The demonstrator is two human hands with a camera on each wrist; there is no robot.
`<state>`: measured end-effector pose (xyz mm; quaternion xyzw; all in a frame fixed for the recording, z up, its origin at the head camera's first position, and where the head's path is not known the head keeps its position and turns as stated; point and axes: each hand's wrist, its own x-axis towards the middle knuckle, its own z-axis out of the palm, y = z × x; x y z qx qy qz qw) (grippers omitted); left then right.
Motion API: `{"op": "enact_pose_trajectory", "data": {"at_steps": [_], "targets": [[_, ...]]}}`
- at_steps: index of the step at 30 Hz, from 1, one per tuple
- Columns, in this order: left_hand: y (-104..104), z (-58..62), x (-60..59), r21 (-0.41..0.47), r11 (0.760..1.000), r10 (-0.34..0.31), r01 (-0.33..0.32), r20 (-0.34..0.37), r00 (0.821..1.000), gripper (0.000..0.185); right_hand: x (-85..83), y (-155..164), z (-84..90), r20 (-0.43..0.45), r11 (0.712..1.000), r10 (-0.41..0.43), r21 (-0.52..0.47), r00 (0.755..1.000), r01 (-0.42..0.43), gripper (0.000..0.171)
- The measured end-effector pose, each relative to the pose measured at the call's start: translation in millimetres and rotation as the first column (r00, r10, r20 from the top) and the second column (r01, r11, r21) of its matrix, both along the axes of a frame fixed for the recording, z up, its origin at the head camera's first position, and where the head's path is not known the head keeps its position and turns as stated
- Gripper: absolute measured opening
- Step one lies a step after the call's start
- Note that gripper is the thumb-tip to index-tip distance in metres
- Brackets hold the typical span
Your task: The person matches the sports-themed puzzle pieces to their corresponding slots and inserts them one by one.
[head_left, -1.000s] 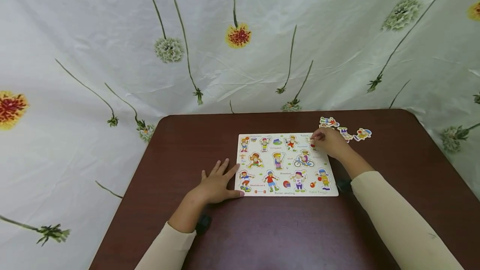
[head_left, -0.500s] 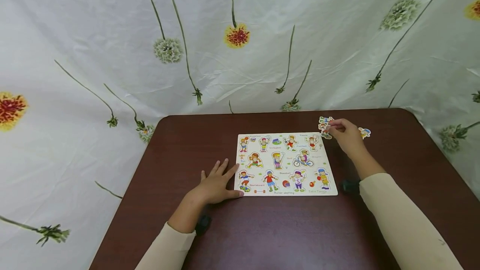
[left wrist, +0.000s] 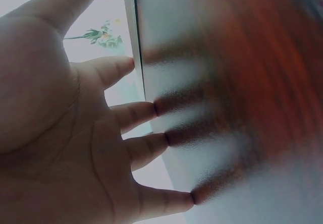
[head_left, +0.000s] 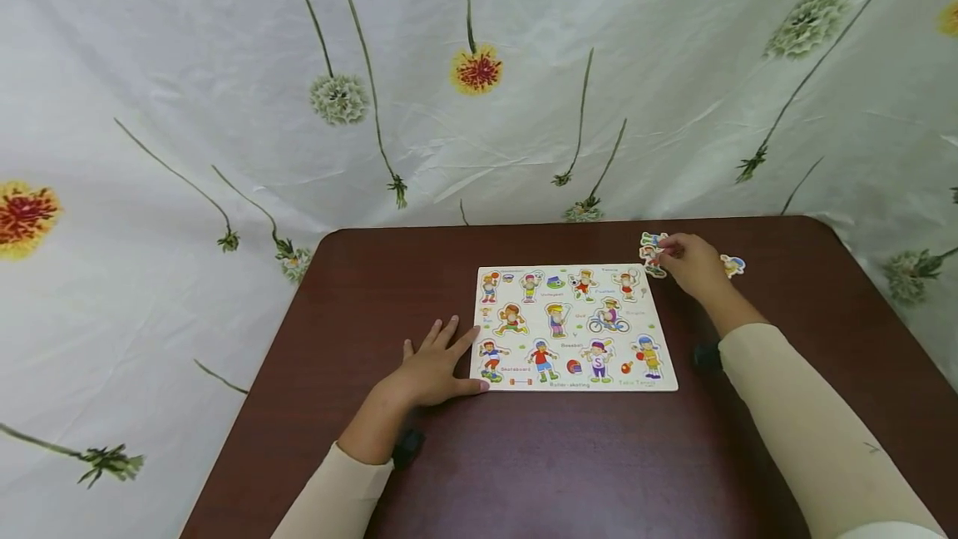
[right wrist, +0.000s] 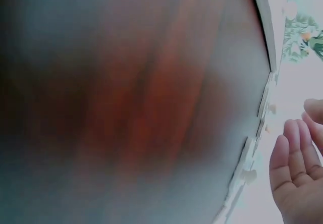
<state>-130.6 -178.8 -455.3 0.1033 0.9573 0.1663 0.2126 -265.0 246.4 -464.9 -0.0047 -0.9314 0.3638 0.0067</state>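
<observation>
A white puzzle board [head_left: 550, 352] printed with colourful sports figures lies flat on the brown table. My left hand [head_left: 430, 368] rests spread beside it, thumb and index tips at its left edge. In the left wrist view its straight fingers [left wrist: 136, 114] press their tips on the tabletop. Beyond the board's far right corner, my right hand [head_left: 694, 269] is over some loose figure-shaped puzzle pieces [head_left: 652, 263], fingertips right at them. The right wrist view shows its fingers [right wrist: 298, 156] gently bent and the thumb close to the index finger; I cannot tell whether it pinches a piece.
Another loose puzzle piece [head_left: 734, 265] lies just right of the right hand. Low knobs on pieces show at the table's far side in the right wrist view. A white flowered cloth [head_left: 419, 148] hangs behind the brown table [head_left: 561, 472].
From the board's top right corner, my right hand has moved right to the loose pieces, then stayed there. A racket-player figure shows uncovered in that corner. My left hand has not moved.
</observation>
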Motion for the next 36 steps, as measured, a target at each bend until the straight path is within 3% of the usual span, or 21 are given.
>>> {"op": "enact_pose_trajectory", "data": {"at_steps": [6, 14, 23, 36], "targets": [[-1.0, -0.3, 0.0, -0.009, 1.000, -0.005, 0.005, -0.005, 1.000, 0.091, -8.5, -0.3, 5.4, 0.051, 0.977, 0.144, 0.151, 0.988, -0.150, 0.038], [-3.7, 0.7, -0.2, -0.009, 1.000, -0.014, 0.014, -0.007, 1.000, 0.093, -15.3, -5.5, 4.2, 0.078, 0.951, 0.179, 0.240, 0.981, -0.193, 0.032], [-4.3, 1.4, 0.5, 0.007, 1.000, -0.017, 0.017, -0.009, 1.000, 0.093, -17.3, -8.3, 1.2, 0.057, 0.944, 0.161, 0.282, 0.985, -0.171, 0.026], [-2.7, 0.7, 0.5, 0.015, 1.000, -0.010, 0.010, -0.025, 1.000, 0.091, -8.8, -5.7, 6.3, 0.039, 0.968, 0.129, 0.213, 0.991, -0.134, 0.029]]}}
